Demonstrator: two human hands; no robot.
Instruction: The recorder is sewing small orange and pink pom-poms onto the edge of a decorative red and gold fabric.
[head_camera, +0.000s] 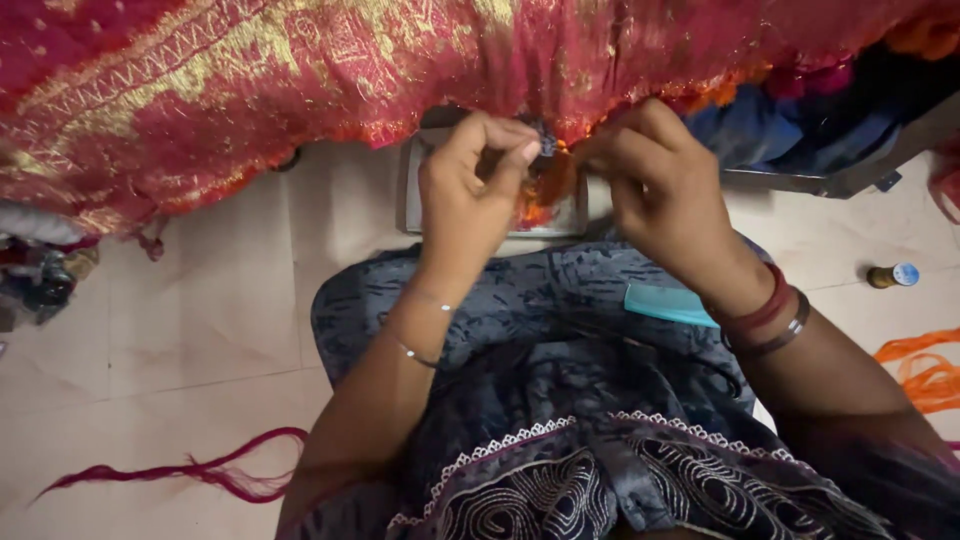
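I am viewing left hand (468, 195) and right hand (660, 185) below red-gold fabric (300, 70), fingers pinching together on its orange fringe (545, 185), comb (668, 303) resting on lap.

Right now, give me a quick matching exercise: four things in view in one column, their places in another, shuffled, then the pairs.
Things:
1. teal comb
2. small thread spool
3. maroon thread bundle
4. red and gold fabric

Places:
A. floor, lower left
B. on the lap, near the right hand
C. draped across the top, its edge pinched by the left hand
D. floor, far right

Pairs: 1-B, 2-D, 3-A, 4-C
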